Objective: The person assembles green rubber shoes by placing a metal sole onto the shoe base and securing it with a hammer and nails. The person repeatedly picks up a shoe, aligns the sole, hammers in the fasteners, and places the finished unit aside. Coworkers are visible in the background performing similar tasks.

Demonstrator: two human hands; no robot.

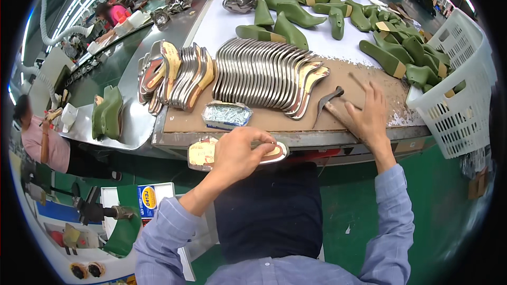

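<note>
My left hand (238, 152) is closed, palm down, over a shoe insole (202, 153) with a pale patch and shiny rim, held level at the table's near edge. Thumb and forefinger meet above it; anything small pinched between them is too fine to make out. My right hand (369, 119) has its fingers spread above a hammer (338, 116) with a dark, curved head, lying on the brown board; the palm hides part of the handle. Just left of centre, an open box of small nails (227, 115) sits beside a long row of metal-edged insoles (253, 74).
Another stack of insoles (182, 76) stands on the left. Green shoe lasts (298, 13) crowd the far table, with more heaped beside a white plastic crate (457, 95) at right. Two lasts (107, 113) stand on a metal counter. Other people work farther off.
</note>
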